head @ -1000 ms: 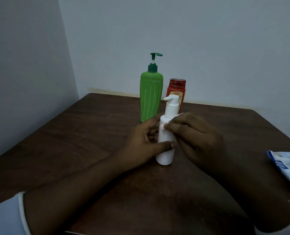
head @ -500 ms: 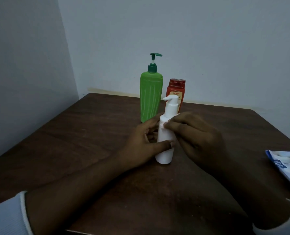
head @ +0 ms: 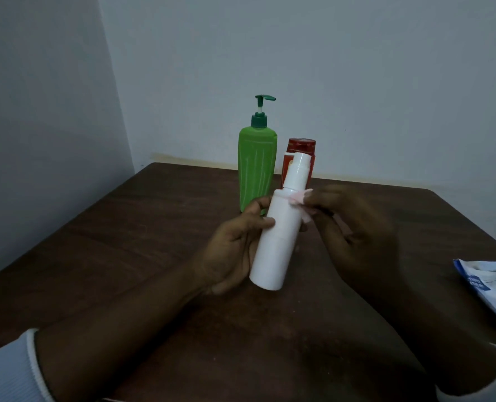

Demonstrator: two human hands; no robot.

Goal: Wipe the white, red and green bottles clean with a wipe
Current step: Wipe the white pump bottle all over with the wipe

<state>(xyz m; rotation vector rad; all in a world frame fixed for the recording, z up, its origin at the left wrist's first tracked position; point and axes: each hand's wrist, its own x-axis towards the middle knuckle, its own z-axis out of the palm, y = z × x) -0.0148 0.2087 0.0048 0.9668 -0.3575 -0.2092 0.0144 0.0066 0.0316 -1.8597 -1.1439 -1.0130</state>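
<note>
My left hand (head: pixel 229 245) grips the white pump bottle (head: pixel 278 233) round its middle and holds it tilted above the dark wooden table (head: pixel 142 256). A small pale wipe (head: pixel 300 201) is pinched in my right hand (head: pixel 354 236) and pressed against the bottle's upper right side, near its shoulder. Behind them stands the tall green pump bottle (head: pixel 257 166) upright. The red bottle (head: pixel 302 149) stands just right of the green one, mostly hidden by the white bottle's pump head.
A blue and white wipes packet (head: pixel 493 285) lies at the table's right edge. The table sits in a room corner, with pale walls close at the left and behind the bottles.
The white bottle stood on the table before; my left hand has lifted it and tilted it toward me. My right hand has moved up with the wipe to the bottle's shoulder.
</note>
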